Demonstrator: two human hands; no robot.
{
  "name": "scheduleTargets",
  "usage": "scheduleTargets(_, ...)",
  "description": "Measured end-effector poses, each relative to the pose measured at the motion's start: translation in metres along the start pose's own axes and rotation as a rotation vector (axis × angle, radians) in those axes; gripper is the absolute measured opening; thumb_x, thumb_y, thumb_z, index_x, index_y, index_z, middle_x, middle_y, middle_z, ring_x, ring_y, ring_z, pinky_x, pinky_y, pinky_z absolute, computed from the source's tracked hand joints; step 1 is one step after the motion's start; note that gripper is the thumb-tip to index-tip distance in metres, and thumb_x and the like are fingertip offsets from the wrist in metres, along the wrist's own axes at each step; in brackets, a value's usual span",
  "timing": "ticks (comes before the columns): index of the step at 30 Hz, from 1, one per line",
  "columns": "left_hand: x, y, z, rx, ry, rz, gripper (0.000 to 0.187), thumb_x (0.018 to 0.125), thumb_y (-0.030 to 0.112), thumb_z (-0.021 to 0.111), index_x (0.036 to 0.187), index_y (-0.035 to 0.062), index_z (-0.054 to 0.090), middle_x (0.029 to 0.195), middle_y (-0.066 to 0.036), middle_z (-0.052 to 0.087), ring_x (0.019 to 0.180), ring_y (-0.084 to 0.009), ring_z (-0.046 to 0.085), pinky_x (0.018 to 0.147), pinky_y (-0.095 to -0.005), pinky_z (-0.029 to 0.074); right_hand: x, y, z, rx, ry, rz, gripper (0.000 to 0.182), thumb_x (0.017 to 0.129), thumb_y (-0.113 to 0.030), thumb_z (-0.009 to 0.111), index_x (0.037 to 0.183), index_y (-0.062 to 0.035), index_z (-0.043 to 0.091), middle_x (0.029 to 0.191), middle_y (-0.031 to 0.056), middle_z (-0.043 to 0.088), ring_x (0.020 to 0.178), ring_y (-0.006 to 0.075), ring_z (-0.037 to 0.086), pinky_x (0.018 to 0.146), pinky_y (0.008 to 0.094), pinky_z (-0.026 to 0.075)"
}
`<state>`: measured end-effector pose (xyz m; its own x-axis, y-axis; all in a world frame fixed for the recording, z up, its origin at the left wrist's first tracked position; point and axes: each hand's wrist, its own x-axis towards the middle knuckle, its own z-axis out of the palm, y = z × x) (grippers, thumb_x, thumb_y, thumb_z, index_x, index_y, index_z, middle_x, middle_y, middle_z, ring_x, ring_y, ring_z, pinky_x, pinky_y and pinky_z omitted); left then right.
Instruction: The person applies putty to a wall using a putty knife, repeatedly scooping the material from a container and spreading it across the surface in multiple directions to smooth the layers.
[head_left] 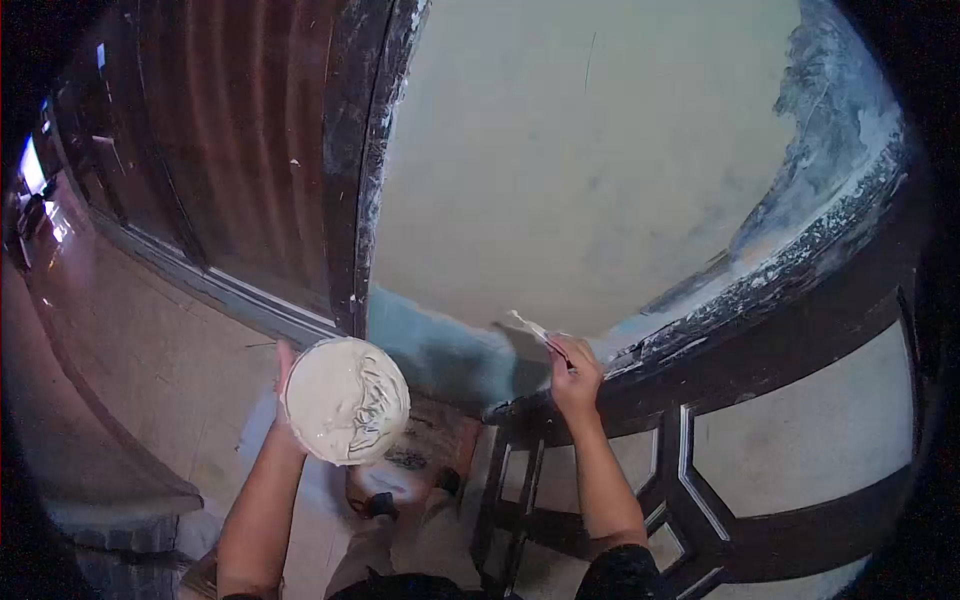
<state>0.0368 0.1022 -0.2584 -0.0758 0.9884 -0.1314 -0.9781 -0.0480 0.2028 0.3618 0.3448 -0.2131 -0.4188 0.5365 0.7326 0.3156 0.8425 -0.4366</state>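
Note:
My left hand [287, 378] is wrapped round the side of a round tub [290, 405], its fingers mostly hidden behind it. Thick cream-white paste [335, 395] fills the tub to the rim, smooth on one side and ridged on the other. My right hand [575, 375] is closed round a slim putty knife [530, 324], whose end is coated in white paste. The knife points up and left, close to the lower part of a pale wall [590, 180]. Beside its tip, a shadow falls on a blue-green painted band [440, 335] along the wall's lower left.
A dark wooden door [240, 150] stands to the left, its frame [350, 200] edged with white smears. Dark panelled woodwork [740, 400] runs along the lower right. Grey patches [840, 100] mark the wall's upper right. My shoes [378, 504] are on the floor below the tub.

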Motion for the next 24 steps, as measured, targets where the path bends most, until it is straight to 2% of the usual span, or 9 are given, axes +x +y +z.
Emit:
scheduleTargets(2, -0.003, 0.004, -0.013, -0.036, 0.005, 0.017, 0.108, 0.088, 0.091, 0.035, 0.145, 0.0007, 0.055, 0.142, -0.022, 0.062, 0.126, -0.0417, 0.062, 0.11, -0.0586, 0.048, -0.033, 0.053, 0.012, -0.097, -0.064, 0.204, 0.018, 0.088, 0.0, 0.071, 0.104, -0.0026, 0.077, 0.101, 0.0146, 0.077, 0.093, 0.0335, 0.072, 0.086, 0.0407, 0.056)
scheduleTargets(5, -0.009, 0.011, -0.031, -0.043, 0.103, 0.025, 0.112, 0.085, 0.094, 0.035, 0.143, 0.0011, 0.058, 0.139, -0.022, 0.064, 0.122, -0.0431, 0.064, 0.107, -0.0599, 0.05, -0.064, 0.095, 0.035, -0.181, -0.17, 0.257, 0.014, 0.092, -0.007, 0.069, 0.103, -0.0057, 0.078, 0.102, 0.0128, 0.077, 0.096, 0.0343, 0.071, 0.087, 0.041, 0.056)
scheduleTargets(7, -0.008, 0.019, -0.052, 0.068, 0.166, 0.08, 0.111, 0.084, 0.095, 0.035, 0.144, 0.0034, 0.058, 0.141, -0.022, 0.063, 0.123, -0.0468, 0.063, 0.105, -0.0678, 0.047, -0.069, 0.111, 0.045, -0.142, -0.22, 0.303, 0.013, 0.093, -0.011, 0.068, 0.101, -0.0082, 0.078, 0.103, 0.0119, 0.076, 0.098, 0.0346, 0.069, 0.088, 0.0423, 0.055)
scheduleTargets(9, -0.018, 0.025, -0.051, -0.252, 0.266, 0.099, 0.112, 0.082, 0.096, 0.037, 0.145, 0.0056, 0.058, 0.143, -0.022, 0.062, 0.125, -0.0514, 0.06, 0.102, -0.0769, 0.043, -0.071, 0.126, 0.058, -0.198, -0.217, 0.282, 0.013, 0.093, -0.01, 0.068, 0.101, -0.0097, 0.078, 0.102, 0.0127, 0.076, 0.098, 0.0354, 0.07, 0.086, 0.0428, 0.055)
scheduleTargets(10, -0.021, 0.02, -0.059, 0.147, 0.215, 0.116, 0.112, 0.08, 0.098, 0.037, 0.145, 0.0085, 0.058, 0.144, -0.023, 0.06, 0.125, -0.0541, 0.058, 0.097, -0.086, 0.037, -0.07, 0.133, 0.061, -0.227, -0.256, 0.364, 0.014, 0.092, -0.01, 0.067, 0.102, -0.0086, 0.077, 0.103, 0.0133, 0.075, 0.098, 0.036, 0.07, 0.085, 0.042, 0.056)
scheduleTargets(11, -0.024, 0.021, -0.065, 0.102, 0.182, 0.075, 0.113, 0.079, 0.098, 0.037, 0.146, 0.0098, 0.058, 0.144, -0.023, 0.06, 0.124, -0.054, 0.059, 0.093, -0.0892, 0.036, -0.07, 0.139, 0.064, -0.228, -0.266, 0.366, 0.014, 0.092, -0.01, 0.067, 0.102, -0.0086, 0.077, 0.103, 0.0133, 0.075, 0.098, 0.036, 0.07, 0.085, 0.042, 0.056)
scheduleTargets(13, -0.024, 0.027, -0.077, 0.028, 0.269, 0.088, 0.114, 0.077, 0.099, 0.038, 0.146, 0.0111, 0.058, 0.144, -0.023, 0.06, 0.122, -0.0547, 0.06, 0.091, -0.0904, 0.035, -0.064, 0.132, 0.063, -0.159, -0.112, 0.347, 0.014, 0.092, -0.003, 0.066, 0.101, -0.0014, 0.075, 0.096, 0.0183, 0.075, 0.088, 0.0346, 0.073, 0.08, 0.0392, 0.056)
scheduleTargets(19, -0.031, 0.025, -0.095, -0.053, 0.343, 0.098, 0.118, 0.075, 0.101, 0.038, 0.145, 0.0077, 0.058, 0.142, -0.022, 0.062, 0.121, -0.0542, 0.061, 0.097, -0.084, 0.04, -0.073, 0.128, 0.077, -0.309, -0.23, 0.221, 0.012, 0.093, -0.012, 0.071, 0.101, -0.0041, 0.076, 0.098, 0.0152, 0.075, 0.09, 0.0356, 0.073, 0.082, 0.04, 0.056)
scheduleTargets(24, -0.036, 0.025, -0.079, -0.175, 0.302, 0.058, 0.117, 0.079, 0.098, 0.037, 0.145, 0.0037, 0.057, 0.142, -0.023, 0.062, 0.121, -0.0562, 0.06, 0.098, -0.0819, 0.041, -0.074, 0.118, 0.076, -0.315, -0.065, 0.346, 0.009, 0.092, -0.011, 0.068, 0.098, -0.0096, 0.074, 0.1, 0.0131, 0.074, 0.092, 0.0374, 0.068, 0.081, 0.0459, 0.054)
